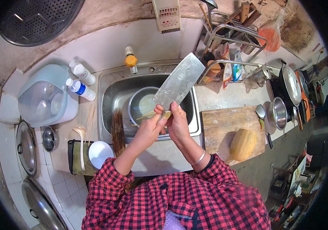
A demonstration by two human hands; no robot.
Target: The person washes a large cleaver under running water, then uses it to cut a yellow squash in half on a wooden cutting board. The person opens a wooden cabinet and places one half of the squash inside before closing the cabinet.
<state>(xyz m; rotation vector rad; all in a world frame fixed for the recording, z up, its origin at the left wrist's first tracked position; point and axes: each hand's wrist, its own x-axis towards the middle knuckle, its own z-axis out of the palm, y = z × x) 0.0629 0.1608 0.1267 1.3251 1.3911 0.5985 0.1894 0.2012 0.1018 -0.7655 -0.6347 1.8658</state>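
A broad metal cleaver (179, 80) is raised over the right part of the steel sink (106, 83), its blade slanting up to the right. My left hand (150, 124) is closed around the handle end. My right hand (178, 120) also grips it, the thumb lying at the base of the blade. Below the cleaver, a round basin (141, 95) with pale sticks sits in the sink. A pale yellow, peeled-looking squash (243, 144) lies on the wooden cutting board (215, 120) to the right.
Left of the sink stand a lidded plastic container (49, 95), two bottles (85, 91), a ladle (81, 143) and a white bowl (100, 154). A bristle brush (118, 132) crosses the sink's front edge. The faucet (130, 61), metal rack (227, 61) and steel bowl (277, 113) stand further around.
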